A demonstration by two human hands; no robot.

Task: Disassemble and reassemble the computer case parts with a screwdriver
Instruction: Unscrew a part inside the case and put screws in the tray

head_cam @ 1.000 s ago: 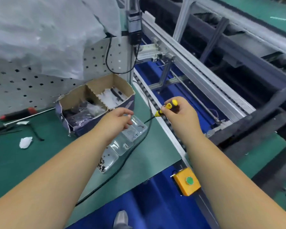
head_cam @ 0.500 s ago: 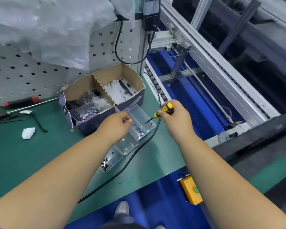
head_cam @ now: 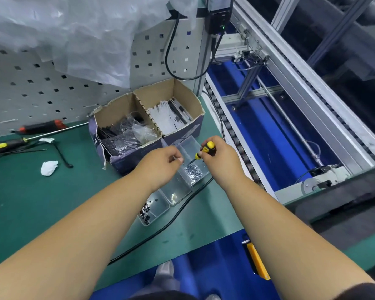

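The right hand point(head_cam: 220, 158) grips the screwdriver point(head_cam: 204, 150), tip down over the silver screws point(head_cam: 194, 172) just below both hands. The left hand point(head_cam: 160, 162) pinches its fingertips together; what it holds cannot be told. Judged step: fetching a screw, then seating it on the tip.

Yellow-black screwdriver point(head_cam: 204, 150) tilted, tip down over silver screws point(head_cam: 193, 172) in clear tray compartment point(head_cam: 198, 146).
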